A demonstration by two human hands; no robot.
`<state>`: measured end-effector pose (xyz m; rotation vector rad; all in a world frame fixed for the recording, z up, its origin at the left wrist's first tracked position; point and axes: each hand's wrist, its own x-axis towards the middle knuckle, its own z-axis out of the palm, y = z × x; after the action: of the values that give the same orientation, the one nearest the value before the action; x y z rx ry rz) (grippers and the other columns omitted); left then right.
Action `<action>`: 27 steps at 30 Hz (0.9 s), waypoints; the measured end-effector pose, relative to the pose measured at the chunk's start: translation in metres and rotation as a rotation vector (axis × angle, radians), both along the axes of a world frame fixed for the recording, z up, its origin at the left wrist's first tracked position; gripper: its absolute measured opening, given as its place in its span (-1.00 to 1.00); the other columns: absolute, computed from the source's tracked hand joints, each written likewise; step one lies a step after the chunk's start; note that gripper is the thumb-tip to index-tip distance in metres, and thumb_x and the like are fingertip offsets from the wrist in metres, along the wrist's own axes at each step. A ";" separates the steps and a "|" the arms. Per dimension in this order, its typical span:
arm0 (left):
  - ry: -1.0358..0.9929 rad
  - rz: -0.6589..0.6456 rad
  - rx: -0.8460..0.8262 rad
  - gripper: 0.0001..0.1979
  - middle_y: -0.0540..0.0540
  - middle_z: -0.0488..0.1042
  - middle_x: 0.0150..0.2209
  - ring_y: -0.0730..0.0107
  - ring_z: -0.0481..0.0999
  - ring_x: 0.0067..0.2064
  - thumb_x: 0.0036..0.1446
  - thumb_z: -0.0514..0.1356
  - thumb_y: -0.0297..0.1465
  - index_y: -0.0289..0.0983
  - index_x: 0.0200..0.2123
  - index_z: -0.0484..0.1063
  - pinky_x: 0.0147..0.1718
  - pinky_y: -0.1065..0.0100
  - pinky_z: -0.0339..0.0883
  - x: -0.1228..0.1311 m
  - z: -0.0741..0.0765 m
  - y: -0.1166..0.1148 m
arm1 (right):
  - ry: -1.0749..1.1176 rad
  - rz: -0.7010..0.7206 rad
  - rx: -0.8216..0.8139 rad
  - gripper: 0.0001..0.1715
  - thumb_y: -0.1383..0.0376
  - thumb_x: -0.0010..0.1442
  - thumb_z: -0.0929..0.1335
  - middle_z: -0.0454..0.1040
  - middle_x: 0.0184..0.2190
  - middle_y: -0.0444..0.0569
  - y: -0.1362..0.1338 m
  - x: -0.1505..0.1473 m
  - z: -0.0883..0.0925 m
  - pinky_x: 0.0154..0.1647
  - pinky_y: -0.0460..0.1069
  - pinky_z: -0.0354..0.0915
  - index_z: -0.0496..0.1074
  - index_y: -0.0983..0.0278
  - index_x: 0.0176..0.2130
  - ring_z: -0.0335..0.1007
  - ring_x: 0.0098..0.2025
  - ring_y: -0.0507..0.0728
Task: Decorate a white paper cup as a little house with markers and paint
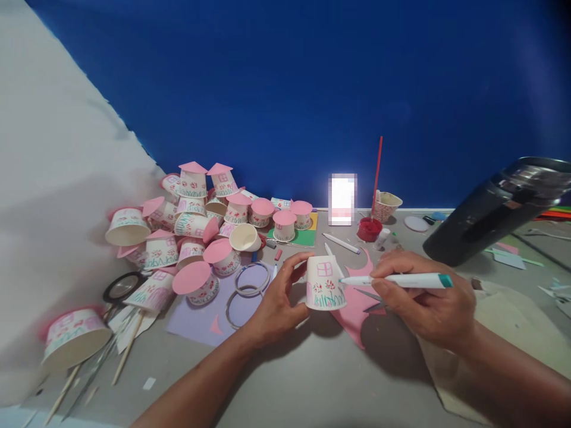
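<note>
An upside-down white paper cup (319, 284) is held in my left hand (281, 297), fingers behind its rim and thumb at its lower left. Drawn on the cup are a pink window, red flowers and green grass. My right hand (422, 300) grips a white marker (401, 281) with a green end. The marker's tip points left and sits at or very near the cup's right side; I cannot tell if it touches. Beneath the cup and right hand lie a cut pink sheet (354, 324) and partly hidden scissors (368, 297).
Many decorated cups with pink paper roofs (191, 278) are piled at the left. Metal-looking rings (252, 279) lie on a purple sheet (191, 324). Behind my hands stand a red pot (369, 229) and a patterned cup (387, 206). A dark bottle (482, 217) leans at the right.
</note>
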<state>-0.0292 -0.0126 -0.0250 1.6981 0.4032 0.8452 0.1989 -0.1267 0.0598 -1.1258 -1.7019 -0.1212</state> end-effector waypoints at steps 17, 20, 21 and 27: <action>0.017 -0.001 0.026 -0.21 -0.13 0.32 0.37 0.04 0.36 0.41 0.11 0.37 -0.60 0.03 0.34 0.31 0.47 -0.07 0.18 0.001 0.001 0.000 | 0.001 0.050 -0.058 -0.85 0.43 0.31 0.39 0.63 -0.46 -0.10 0.002 -0.002 0.000 -0.44 -0.05 0.41 0.52 0.20 -0.28 0.58 -0.47 0.09; 0.012 -0.001 0.039 -0.22 -0.15 0.33 0.37 0.03 0.37 0.41 0.11 0.37 -0.61 0.00 0.35 0.32 0.47 -0.07 0.18 0.002 0.000 0.001 | -0.002 0.068 -0.061 -0.85 0.42 0.31 0.39 0.63 -0.48 -0.11 0.002 -0.002 0.001 -0.46 -0.05 0.40 0.53 0.21 -0.29 0.56 -0.50 0.08; 0.014 0.000 0.039 -0.21 -0.16 0.33 0.37 0.03 0.37 0.41 0.11 0.38 -0.60 -0.01 0.35 0.31 0.48 -0.08 0.18 0.002 0.000 0.001 | -0.003 0.077 -0.069 -0.84 0.42 0.31 0.39 0.63 -0.48 -0.11 0.002 -0.002 0.000 -0.47 -0.05 0.39 0.54 0.21 -0.30 0.55 -0.51 0.07; 0.029 -0.006 0.043 -0.19 -0.13 0.33 0.37 0.06 0.37 0.41 0.11 0.37 -0.62 0.02 0.36 0.29 0.47 -0.05 0.17 0.002 0.000 -0.001 | 0.014 0.051 -0.056 -0.84 0.43 0.30 0.39 0.64 -0.47 -0.11 0.002 -0.002 0.001 -0.45 -0.05 0.41 0.54 0.20 -0.29 0.57 -0.48 0.08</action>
<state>-0.0276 -0.0134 -0.0252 1.7523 0.4018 0.8309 0.1964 -0.1249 0.0609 -1.1209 -1.7298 -0.0334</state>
